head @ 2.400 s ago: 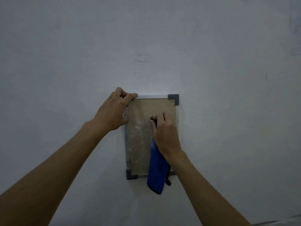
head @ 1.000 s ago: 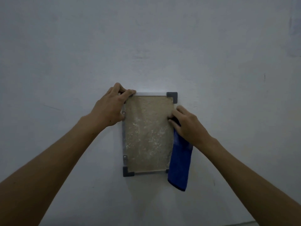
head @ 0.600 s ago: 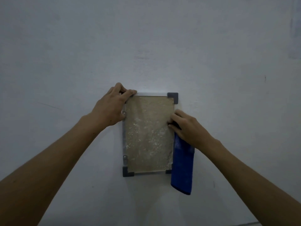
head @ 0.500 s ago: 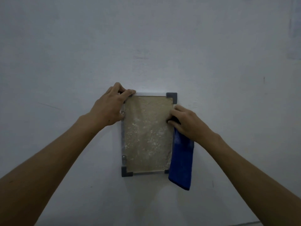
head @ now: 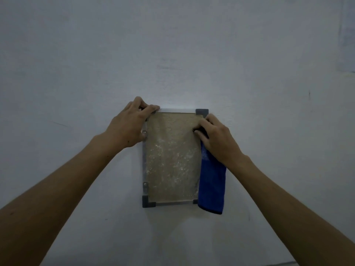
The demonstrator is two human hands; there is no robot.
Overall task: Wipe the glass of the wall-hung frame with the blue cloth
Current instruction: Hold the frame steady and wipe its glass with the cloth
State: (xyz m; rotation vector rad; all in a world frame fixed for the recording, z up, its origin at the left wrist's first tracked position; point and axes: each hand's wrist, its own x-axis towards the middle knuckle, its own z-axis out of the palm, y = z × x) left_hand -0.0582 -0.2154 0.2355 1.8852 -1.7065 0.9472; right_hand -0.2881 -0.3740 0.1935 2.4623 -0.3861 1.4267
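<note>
A small upright frame (head: pixel 149 204) with grey corner pieces hangs on the wall; its glass (head: pixel 171 160) covers a speckled beige sheet. My left hand (head: pixel 128 125) grips the frame's top-left corner and hides it. My right hand (head: pixel 217 139) presses the blue cloth (head: pixel 211 185) against the glass near the top-right corner. The rest of the cloth hangs down over the frame's right edge and covers the bottom-right corner.
A plain pale wall (head: pixel 172 54) fills the view around the frame. A faint darker patch (head: pixel 346 35) shows at the upper right.
My right hand has slid with the cloth from the middle of the glass to its right edge, then upward toward the top-right corner. My left hand has stayed on the top-left corner.
</note>
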